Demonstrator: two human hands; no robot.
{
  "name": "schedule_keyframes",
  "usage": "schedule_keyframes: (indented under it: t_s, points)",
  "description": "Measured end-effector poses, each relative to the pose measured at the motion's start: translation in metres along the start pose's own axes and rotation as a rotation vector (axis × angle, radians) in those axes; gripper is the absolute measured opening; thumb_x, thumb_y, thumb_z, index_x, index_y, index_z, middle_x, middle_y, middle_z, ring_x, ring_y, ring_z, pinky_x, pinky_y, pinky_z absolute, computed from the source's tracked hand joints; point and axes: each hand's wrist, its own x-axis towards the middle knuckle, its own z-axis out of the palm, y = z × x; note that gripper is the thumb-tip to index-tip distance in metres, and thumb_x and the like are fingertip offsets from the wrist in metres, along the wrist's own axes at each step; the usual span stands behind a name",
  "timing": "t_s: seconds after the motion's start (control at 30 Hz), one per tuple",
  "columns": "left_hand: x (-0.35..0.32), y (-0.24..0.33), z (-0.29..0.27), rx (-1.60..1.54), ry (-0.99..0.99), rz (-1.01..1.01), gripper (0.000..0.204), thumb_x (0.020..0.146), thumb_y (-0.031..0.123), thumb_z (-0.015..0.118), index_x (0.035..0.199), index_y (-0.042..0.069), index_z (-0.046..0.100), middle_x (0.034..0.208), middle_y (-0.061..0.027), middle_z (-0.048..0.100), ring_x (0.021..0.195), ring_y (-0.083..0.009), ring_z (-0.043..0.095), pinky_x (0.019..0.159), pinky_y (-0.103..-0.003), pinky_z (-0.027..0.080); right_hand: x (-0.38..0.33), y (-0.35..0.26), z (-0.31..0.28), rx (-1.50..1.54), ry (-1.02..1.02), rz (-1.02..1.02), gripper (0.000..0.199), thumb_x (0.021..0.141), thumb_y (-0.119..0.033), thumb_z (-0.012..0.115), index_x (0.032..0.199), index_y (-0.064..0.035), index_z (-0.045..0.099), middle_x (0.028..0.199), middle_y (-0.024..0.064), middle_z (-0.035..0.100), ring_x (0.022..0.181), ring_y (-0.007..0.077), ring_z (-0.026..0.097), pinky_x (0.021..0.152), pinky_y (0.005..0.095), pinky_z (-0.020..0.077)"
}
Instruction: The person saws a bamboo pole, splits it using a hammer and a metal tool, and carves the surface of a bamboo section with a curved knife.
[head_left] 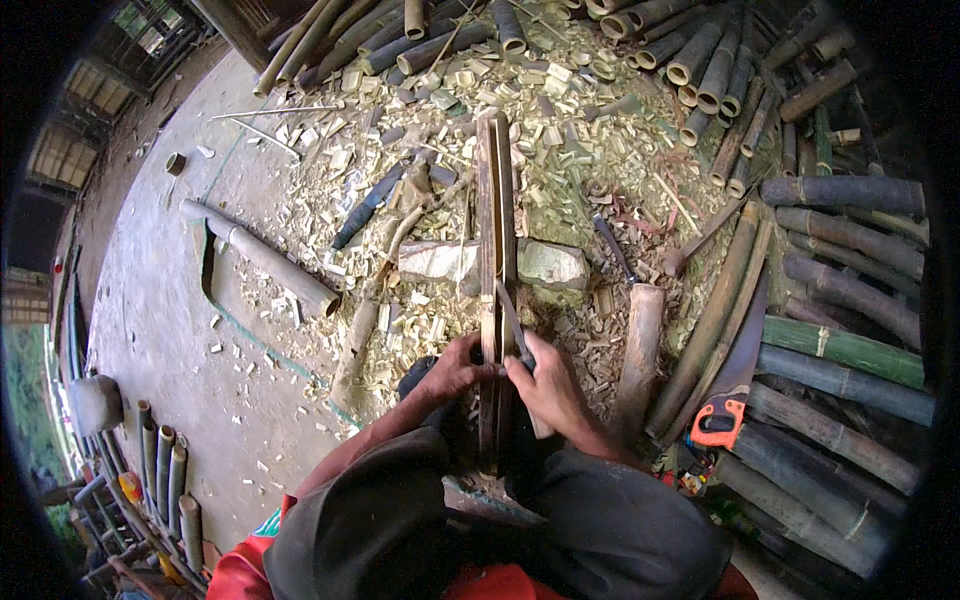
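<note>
The long split strip of green-brown bamboo (494, 250) lay lengthwise over a pale stone block (550, 264); the left hand (452, 368) clamped its near end; the right hand (540, 385) gripped a dark-bladed knife (512, 322) against its edge; shallow strokes away from the body, left fingers kept behind the blade, would serve best.

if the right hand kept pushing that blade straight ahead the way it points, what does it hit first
The right hand points the blade up along the split bamboo strip. Going straight on, it would probably first meet the pale block lying under the strip, though depth is hard to judge.
</note>
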Motion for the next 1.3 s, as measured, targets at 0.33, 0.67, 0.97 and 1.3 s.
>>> schedule_keyframes:
  t_s: [0.33,0.67,0.97,1.3]
  points:
    - [-0.003,0.007,-0.005,0.062,0.035,-0.03,0.056,0.081,0.02,0.084,0.126,-0.001,0.06,0.109,-0.009,0.07,0.099,-0.0159,0.064,0.091,-0.035,0.053,0.045,-0.021,0.0,-0.03,-0.14,0.134,0.039,0.092,-0.018,0.065,0.122,0.008,0.061,0.099,0.0274,0.069,0.092,0.0348,0.07,0.082,0.0443,0.0536]
    - [-0.004,-0.007,-0.002,0.049,0.041,0.028,0.051,0.082,0.027,0.085,0.118,-0.002,0.064,0.101,-0.0095,0.071,0.094,-0.0173,0.065,0.088,-0.035,0.053,0.101,-0.035,-0.017,-0.127,0.04,-0.017,0.035,0.091,-0.024,0.065,0.107,0.0069,0.063,0.083,0.0214,0.067,0.076,0.0335,0.066,0.072,0.0458,0.0518]
    - [0.003,-0.016,-0.012,0.171,0.019,0.016,0.056,0.08,0.032,0.087,0.119,0.0,0.063,0.1,-0.0085,0.071,0.093,-0.0175,0.065,0.088,-0.036,0.053,0.167,-0.041,-0.029,-0.109,-0.125,0.005,0.026,0.087,-0.015,0.061,0.095,0.009,0.059,0.075,0.0157,0.062,0.065,0.0228,0.059,0.063,0.042,0.0492]
    - [0.003,-0.014,-0.01,0.132,0.016,0.015,0.053,0.083,0.022,0.085,0.126,0.0,0.061,0.108,-0.0058,0.07,0.1,-0.0155,0.062,0.094,-0.034,0.051,0.253,-0.038,-0.023,-0.149,0.026,0.042,0.052,0.089,-0.024,0.066,0.129,0.0092,0.061,0.098,0.0227,0.065,0.082,0.0294,0.065,0.077,0.0424,0.0526]
